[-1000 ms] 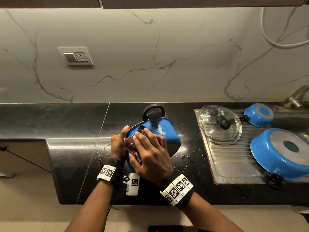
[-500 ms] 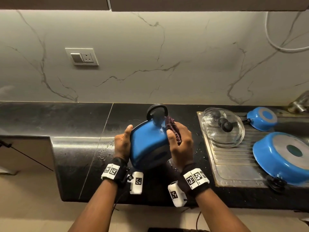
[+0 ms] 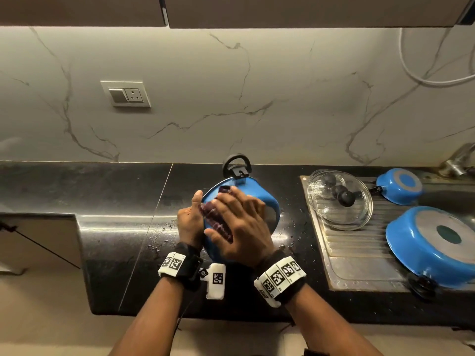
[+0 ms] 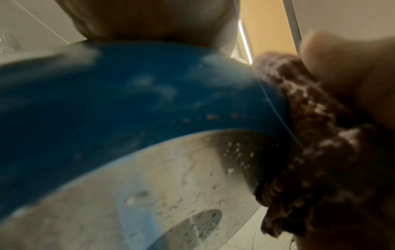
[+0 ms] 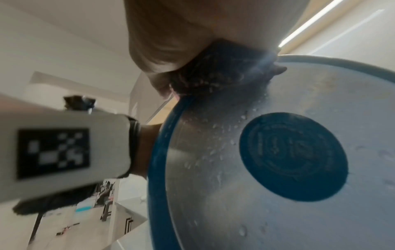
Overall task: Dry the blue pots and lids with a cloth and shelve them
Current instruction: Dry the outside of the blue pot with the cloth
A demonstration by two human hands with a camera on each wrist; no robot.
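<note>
text: none legible | wrist bands (image 3: 280,276): square coded markers only | pot base (image 5: 292,157): embossed stamp, blurred, unreadable

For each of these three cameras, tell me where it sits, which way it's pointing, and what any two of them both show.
Head: worn on the head, looking forward and down at the counter; both hands show, the left hand steadying the blue pot, the right hand pressing the cloth.
Left wrist: looks along the left hand at the pot's side and wet base.
Right wrist: looks along the right hand at the pot's base; the left wrist shows.
Shared: all three show pot and cloth.
</note>
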